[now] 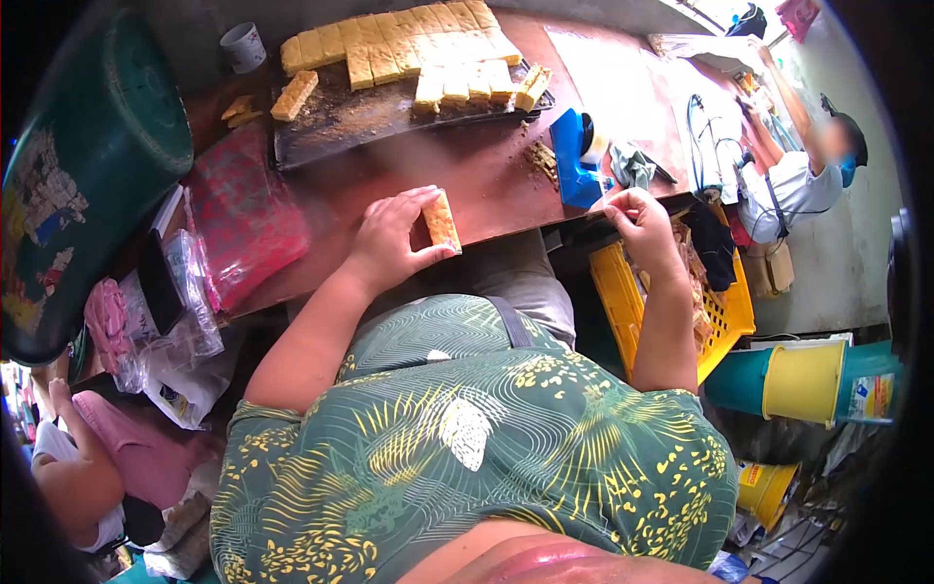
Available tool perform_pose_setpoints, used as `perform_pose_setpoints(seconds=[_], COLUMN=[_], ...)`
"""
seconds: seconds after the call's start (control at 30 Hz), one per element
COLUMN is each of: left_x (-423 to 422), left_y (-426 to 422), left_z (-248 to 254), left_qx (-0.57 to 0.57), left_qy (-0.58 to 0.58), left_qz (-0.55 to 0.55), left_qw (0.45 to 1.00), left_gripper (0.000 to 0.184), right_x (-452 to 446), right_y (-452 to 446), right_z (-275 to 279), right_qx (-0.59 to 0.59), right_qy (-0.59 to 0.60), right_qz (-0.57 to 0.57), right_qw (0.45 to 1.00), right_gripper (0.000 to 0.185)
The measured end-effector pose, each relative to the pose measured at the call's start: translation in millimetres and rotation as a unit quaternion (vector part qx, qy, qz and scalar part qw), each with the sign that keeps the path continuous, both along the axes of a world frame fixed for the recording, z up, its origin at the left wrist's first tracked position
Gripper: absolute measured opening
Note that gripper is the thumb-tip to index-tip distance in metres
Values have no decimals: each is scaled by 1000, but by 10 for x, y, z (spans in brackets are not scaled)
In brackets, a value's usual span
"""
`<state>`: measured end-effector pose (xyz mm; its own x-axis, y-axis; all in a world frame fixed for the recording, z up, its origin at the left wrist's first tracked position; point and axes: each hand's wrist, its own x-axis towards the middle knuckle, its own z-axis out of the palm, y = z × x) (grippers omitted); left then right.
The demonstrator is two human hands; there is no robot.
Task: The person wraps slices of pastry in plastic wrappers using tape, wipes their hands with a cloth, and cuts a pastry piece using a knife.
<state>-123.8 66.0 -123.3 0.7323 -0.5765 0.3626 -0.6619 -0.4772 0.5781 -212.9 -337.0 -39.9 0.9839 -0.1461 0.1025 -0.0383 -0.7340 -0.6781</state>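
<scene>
My left hand (pixel 394 234) is closed around a rectangular slice of golden-brown cake (pixel 442 222) near the front edge of the table. The slice stands on end between thumb and fingers. To the right, my right hand (pixel 637 222) is pinched just in front of a blue tape dispenser (pixel 574 156). Whatever is between its fingertips is too small to make out. Behind my left hand, a dark baking tray (pixel 341 131) carries rows of cut cake (pixel 409 41). One separate slice (pixel 295 94) rests at the tray's left side.
A red-and-clear plastic stack (pixel 238 214) lies left on the table (pixel 409 165), below a large green bin (pixel 146 88). A grey cloth (pixel 632 165) sits beside the dispenser. Below right is a yellow crate (pixel 725 336) holding pieces. Other people (pixel 803 185) are at right and lower left.
</scene>
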Motion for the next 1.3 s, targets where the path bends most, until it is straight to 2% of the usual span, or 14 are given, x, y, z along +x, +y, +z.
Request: perform_pose_setpoints(seconds=[0.13,0.33,0.43,0.53,0.63,0.67,0.77,0.97,1.07,1.17,1.23,1.3], left_x=[0,-13,-8,-8,-9,-10,-12,-9,-9,-20,-8,6], left_y=[-1,4,-4,-9,-7,-5,-4,-9,-5,-4,-8,-10], left_z=[-13,0,-18,-18,-8,-5,-11,-26,-42,-34,-58,-51], left_qx=[-3,0,3,5,7,9,10,8,3,0,-4,-1], left_qy=[-9,-5,-8,-9,-5,-6,-8,-12,-9,-9,-12,-13], left_qz=[1,2,4,5,5,5,5,4,4,5,8,12], left_qw=[1000,1000,1000,1000,1000,1000,1000,1000,1000,1000,1000,1000], left_gripper=[82,82,82,82,82,82,82,78,75,70,68,67], right_x=[40,29,27,105,124,133,134,202,218,183,143,80], right_y=[-175,-163,-78,-202,-184,-107,11,-141,-67,-265,-404,9], right_z=[-500,-538,-509,-746,-804,-776,-659,-788,-611,-741,-861,-681], right_qx=[222,422,498,420,354,359,334,171,3,-145,-116,10], right_qy=[-21,12,-22,-28,-48,-58,-50,-69,-48,-53,4,8], right_qz=[11,-30,-43,-99,-109,-118,-157,-122,-155,-158,-137,-101], right_qw=[975,906,866,902,928,924,928,975,987,975,984,995], right_gripper=[11,18,24,29,33,25,28,25,26,28,29,28])
